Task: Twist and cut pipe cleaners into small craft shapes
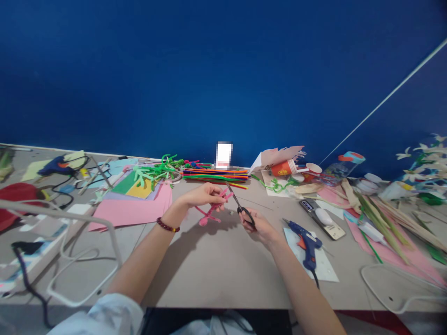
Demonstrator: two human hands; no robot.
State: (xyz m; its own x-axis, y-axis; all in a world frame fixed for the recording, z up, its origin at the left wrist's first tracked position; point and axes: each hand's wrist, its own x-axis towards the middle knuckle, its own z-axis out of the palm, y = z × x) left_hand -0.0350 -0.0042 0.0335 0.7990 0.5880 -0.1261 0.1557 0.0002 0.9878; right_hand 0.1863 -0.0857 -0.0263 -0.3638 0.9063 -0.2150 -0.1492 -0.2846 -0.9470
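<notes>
- A pink pipe-cleaner figure, already bent into loops and branches, sits above the table.
- The left hand pinches it, fingers curled closed.
- The right hand grips black scissors through the handles, blades beside the figure.
- A bundle of straight coloured pipe cleaners lies beyond.

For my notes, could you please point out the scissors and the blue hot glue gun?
Black-handled scissors [234, 198], head view, point on the blades.
Blue hot glue gun [309, 241], head view, point on the body.

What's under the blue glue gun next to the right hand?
The blue hot glue gun rests on a white sheet of paper, which lies on the tabletop. The part of the sheet directly beneath the gun is covered, so anything there cannot be seen.
</notes>
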